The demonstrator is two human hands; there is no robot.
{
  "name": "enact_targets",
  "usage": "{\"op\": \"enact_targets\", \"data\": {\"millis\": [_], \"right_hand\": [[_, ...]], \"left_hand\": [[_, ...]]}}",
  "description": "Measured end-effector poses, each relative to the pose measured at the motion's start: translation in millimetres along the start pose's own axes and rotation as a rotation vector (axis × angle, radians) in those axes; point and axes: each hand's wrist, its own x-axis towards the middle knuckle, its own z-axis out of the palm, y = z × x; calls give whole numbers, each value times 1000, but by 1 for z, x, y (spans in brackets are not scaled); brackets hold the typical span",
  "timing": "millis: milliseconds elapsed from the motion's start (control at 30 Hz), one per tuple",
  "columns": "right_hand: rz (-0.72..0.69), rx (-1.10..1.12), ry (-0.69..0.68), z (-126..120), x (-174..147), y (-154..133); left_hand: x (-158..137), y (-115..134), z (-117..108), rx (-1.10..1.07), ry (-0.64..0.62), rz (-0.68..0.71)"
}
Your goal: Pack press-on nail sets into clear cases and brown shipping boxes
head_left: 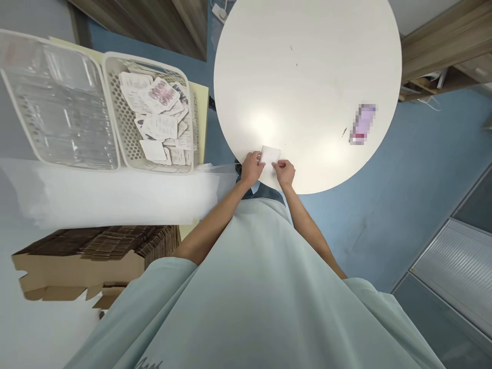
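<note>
A small white rectangular sheet (270,155) is between my two hands at the near edge of the round white table (307,87). My left hand (251,169) grips its left side, fingers curled and thumb on the sheet. On the opposite side, my right hand (285,173) pinches the lower right edge between thumb and fingers. Whether the sheet is paper or a thin pouch, I cannot make out. Its upper part lies over the tabletop.
Left of the table, a perforated white basket (130,146) holds many printed cards (161,123). Another basket (111,138) beside it contains clear plastic packs (61,107). Flattened cardboard boxes (84,271) lie beyond white sheeting (134,197). A pixelated purple object (363,124) rests on the table's right.
</note>
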Motion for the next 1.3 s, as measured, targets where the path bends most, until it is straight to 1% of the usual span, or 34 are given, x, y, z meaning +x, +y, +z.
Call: {"op": "enact_targets", "data": {"millis": [167,267,367,467,533,633,767,867,967,1100,1200,1300], "right_hand": [[-135,57,-51,44,33,-60],[-151,31,-75,59,47,-88],[-149,-14,-106,59,49,-100],[-188,-39,-137,50,46,-100],[-227,-57,-159,42,43,-99],[-279,-65,-175,26,33,-91],[-316,1,-224,-13,9,-68],[-319,41,-274,-46,-8,-43],[-333,60,-323,-70,-15,-18],[-385,75,-414,-87,-13,2],[-430,92,-475,-90,-10,6],[-446,142,-513,-90,-13,7]], "left_hand": [[36,-25,-52,7,164,-30],[53,-36,-74,8,215,-39],[61,-38,-76,11,234,-55],[58,-34,-65,-7,308,-61],[51,-30,-58,-18,365,-52],[27,-23,-53,-20,402,-24],[-22,-19,-52,-57,395,1],[-63,-19,-50,-87,440,-41],[-100,-21,-45,-136,510,-111],[-144,-18,-30,-231,620,-193],[-174,-15,-19,-302,690,-224],[-198,-13,-13,-347,754,-260]]}}
